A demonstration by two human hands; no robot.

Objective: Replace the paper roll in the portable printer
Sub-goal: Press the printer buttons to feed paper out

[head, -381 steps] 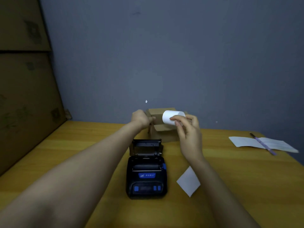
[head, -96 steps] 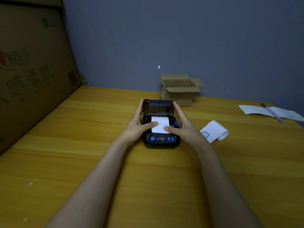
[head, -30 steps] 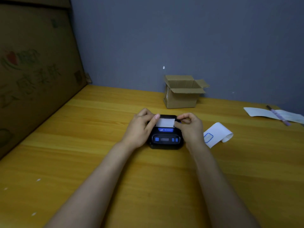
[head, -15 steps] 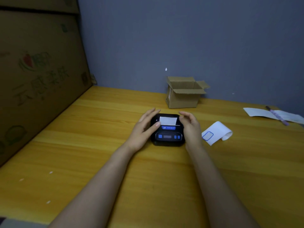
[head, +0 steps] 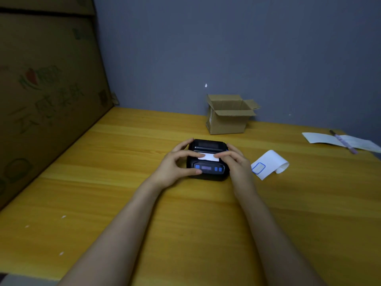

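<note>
Resting near the middle of the table, well forward of the back edge, the printer has its lid down and a short white paper tab sticking out of the slot across its top. Its long side runs left to right, so each hand meets one end. The left hand cups the left end, thumb on the front corner and forefinger laid over the tab's left end. The right hand curls round the right end, fingertips on the tab's right end. Neither hand is closed tight; both press lightly. Both hands look equally near, so a tear or tug on the tab probably comes next. A loose curled paper strip lies just right, and an open cardboard box stands by the back edge.
</note>
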